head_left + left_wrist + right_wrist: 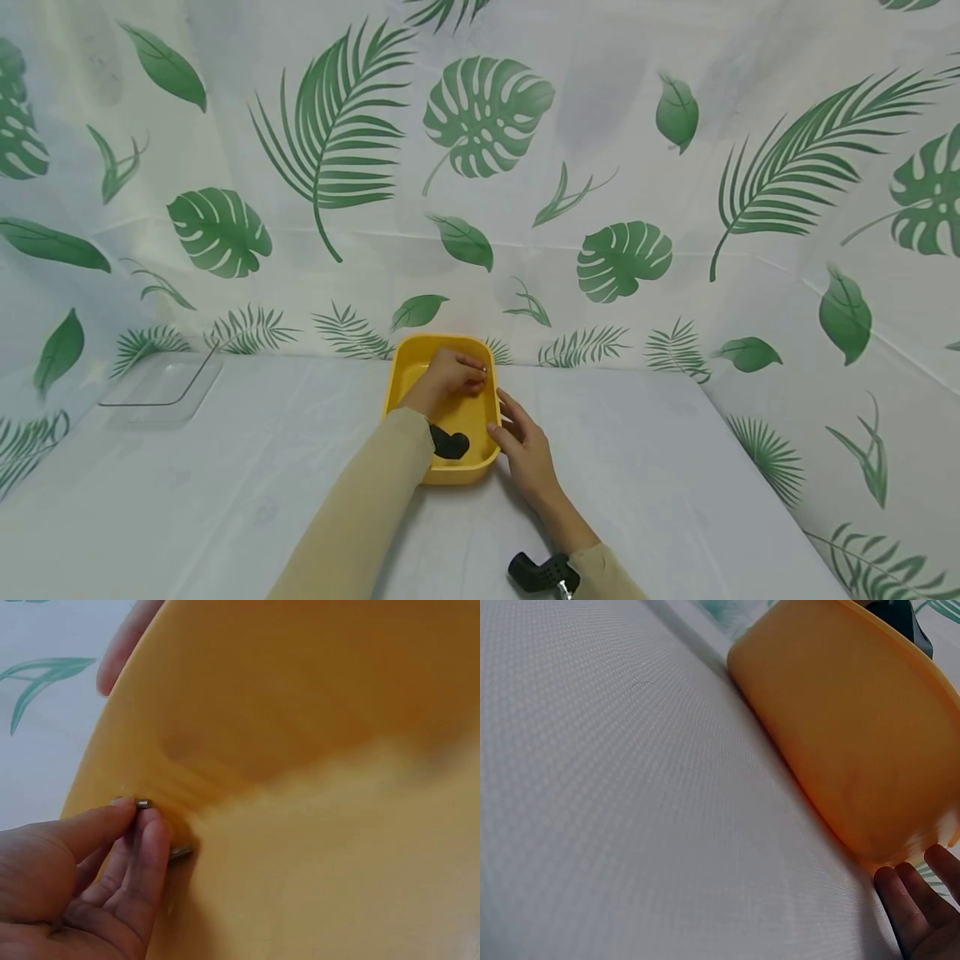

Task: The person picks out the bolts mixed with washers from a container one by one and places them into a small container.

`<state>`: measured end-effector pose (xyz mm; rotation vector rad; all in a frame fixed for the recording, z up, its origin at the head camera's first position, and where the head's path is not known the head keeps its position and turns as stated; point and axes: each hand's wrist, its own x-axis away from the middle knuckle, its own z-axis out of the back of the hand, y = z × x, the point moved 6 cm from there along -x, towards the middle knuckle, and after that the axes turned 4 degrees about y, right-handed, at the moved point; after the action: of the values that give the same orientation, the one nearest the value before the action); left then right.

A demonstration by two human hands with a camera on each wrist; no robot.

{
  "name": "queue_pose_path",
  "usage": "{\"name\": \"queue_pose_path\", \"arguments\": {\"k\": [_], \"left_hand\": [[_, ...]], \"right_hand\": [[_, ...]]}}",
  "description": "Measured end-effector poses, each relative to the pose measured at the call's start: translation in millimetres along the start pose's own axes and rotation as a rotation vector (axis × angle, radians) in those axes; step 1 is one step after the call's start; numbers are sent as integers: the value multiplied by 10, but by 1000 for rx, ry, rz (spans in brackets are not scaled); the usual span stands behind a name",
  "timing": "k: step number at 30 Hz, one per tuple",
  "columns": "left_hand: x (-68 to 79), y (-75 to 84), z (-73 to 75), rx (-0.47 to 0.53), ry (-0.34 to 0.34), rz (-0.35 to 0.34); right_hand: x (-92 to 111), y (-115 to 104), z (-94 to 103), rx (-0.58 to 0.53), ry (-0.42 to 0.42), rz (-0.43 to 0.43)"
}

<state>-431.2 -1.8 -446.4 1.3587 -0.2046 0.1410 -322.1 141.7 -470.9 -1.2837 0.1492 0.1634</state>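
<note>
Work looks unfinished: left hand [450, 373] pinches metal piece [143, 803], unreleased, inside yellow tub [459, 476]; right hand [528, 452] touches tub's outside, fingers extended.

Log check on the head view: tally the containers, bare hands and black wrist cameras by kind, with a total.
Yellow bin: 1
Clear tray: 1
Hands (left hand, right hand): 2
Black wrist cameras: 2
Total: 6

Smooth plas. bin [459, 476], shiny metal pc. [143, 803], matt textured tbl. cover [630, 795], clr. glossy box [157, 408]
</note>
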Motion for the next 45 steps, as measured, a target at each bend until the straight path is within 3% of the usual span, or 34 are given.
{"name": "queue_pose_path", "arguments": {"k": [6, 18, 30, 40, 45], "left_hand": [[50, -9, 57, -16, -24, 15], [92, 29, 131, -98, -68, -18], [265, 318, 327, -180, -128, -41], [315, 353, 550, -132, -147, -79], [381, 323, 797, -137, -122, -76]], "right_hand": [[-5, -9, -45, -20, -10, 16], [-9, -18, -93, 4, -6, 22], [-51, -27, -16, 26, 13, 22], [-44, -7, 28, 36, 26, 12], [-21, 2, 4, 29, 17, 1]]}}
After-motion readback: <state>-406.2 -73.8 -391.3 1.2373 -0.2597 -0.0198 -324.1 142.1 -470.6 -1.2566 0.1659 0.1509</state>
